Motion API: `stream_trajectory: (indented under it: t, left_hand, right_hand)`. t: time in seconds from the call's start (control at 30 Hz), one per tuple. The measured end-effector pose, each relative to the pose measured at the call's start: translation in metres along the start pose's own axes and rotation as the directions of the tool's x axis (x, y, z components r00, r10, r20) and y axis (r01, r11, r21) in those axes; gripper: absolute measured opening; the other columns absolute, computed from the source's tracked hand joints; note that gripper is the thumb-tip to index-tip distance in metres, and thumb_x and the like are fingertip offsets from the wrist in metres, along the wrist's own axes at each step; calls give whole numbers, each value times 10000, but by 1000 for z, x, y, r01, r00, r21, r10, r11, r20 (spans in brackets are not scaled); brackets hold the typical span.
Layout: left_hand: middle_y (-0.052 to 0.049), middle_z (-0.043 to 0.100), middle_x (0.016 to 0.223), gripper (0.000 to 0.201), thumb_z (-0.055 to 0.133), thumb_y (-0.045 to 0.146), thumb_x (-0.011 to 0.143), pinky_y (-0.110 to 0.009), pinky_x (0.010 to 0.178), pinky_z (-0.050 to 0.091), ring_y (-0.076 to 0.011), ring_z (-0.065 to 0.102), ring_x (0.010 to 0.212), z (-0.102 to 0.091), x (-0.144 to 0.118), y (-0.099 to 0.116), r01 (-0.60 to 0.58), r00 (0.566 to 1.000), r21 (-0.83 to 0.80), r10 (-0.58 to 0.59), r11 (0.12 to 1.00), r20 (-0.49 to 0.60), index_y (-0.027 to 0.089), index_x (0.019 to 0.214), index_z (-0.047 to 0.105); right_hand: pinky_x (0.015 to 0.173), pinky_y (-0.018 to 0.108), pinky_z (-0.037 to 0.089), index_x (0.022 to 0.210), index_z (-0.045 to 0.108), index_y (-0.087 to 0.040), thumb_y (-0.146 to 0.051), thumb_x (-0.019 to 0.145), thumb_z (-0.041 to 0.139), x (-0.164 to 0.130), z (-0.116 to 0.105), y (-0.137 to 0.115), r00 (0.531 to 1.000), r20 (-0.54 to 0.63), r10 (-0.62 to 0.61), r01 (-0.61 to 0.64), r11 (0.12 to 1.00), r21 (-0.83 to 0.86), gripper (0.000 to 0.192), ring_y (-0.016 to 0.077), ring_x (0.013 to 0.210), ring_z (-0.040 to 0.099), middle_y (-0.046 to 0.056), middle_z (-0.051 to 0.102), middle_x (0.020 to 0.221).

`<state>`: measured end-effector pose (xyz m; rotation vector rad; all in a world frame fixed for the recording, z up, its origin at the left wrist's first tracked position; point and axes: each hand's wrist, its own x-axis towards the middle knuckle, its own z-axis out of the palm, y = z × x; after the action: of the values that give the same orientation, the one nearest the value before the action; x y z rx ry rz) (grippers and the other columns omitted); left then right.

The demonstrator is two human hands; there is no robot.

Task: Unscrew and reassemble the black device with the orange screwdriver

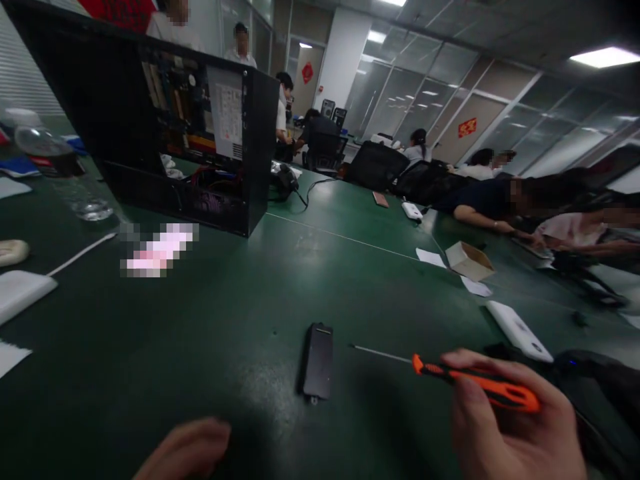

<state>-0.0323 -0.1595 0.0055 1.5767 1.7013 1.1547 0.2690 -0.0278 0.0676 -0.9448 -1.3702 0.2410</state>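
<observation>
My right hand (520, 413) is closed around the handle of an orange and black screwdriver (480, 385). The screwdriver's thin metal shaft points left, its tip just right of a small black rectangular box (319, 363) lying on the green table (360, 287). That box has a small metal tab at its near end and a slot at its far end. At the lower edge, left of the box, my left hand (185, 448) shows only partly and somewhat blurred; its fingers reach out loosely, holding nothing visible.
An open computer case (263, 140) stands at the back left, beside a plastic bottle (65, 167). A white device (520, 330) lies behind my right hand, with a small open cardboard box (470, 260) farther back. Several people sit or stand around the room.
</observation>
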Motion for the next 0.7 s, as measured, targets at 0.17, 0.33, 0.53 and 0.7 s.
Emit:
stream_trajectory:
  t: [0.17, 0.33, 0.53, 0.7]
  left_hand:
    - [-112, 467, 1502, 617, 678, 347, 880, -508, 1052, 529, -335, 529, 1328, 20, 62, 28, -93, 994, 11, 93, 996, 59, 309, 1447, 438]
    - [-145, 365, 1593, 1001, 849, 381, 695, -520, 1222, 316, -355, 374, 1461, 50, 125, 25, -217, 871, -59, 220, 974, 438, 220, 1530, 322]
    - [-124, 556, 1458, 854, 831, 499, 712, -502, 1130, 417, -359, 539, 1317, 49, 151, 9, -372, 754, -8, 307, 928, 581, 225, 1442, 483]
    - [-106, 567, 1459, 813, 797, 480, 755, -471, 1117, 423, -340, 554, 1305, 50, 157, 8, -416, 745, 13, 333, 909, 578, 227, 1458, 478]
  right_hand:
    - [700, 328, 587, 1337, 530, -238, -79, 874, 640, 22, 30, -15, 944, 151, -294, 284, 955, 84, 502, 171, 829, 703, 24, 679, 954]
    - [779, 338, 582, 1342, 475, -240, -155, 930, 604, 37, 55, -28, 822, 522, -228, 250, 968, 28, 440, 173, 877, 679, 43, 658, 1021]
    - [723, 276, 556, 1222, 496, -214, -203, 956, 565, 29, 74, -24, 777, 572, -261, 300, 954, 28, 275, 142, 785, 652, 41, 649, 983]
    - [755, 290, 556, 1207, 485, -223, -210, 957, 562, 14, 69, -18, 824, 522, -220, 278, 960, -34, 262, 145, 804, 658, 34, 652, 975]
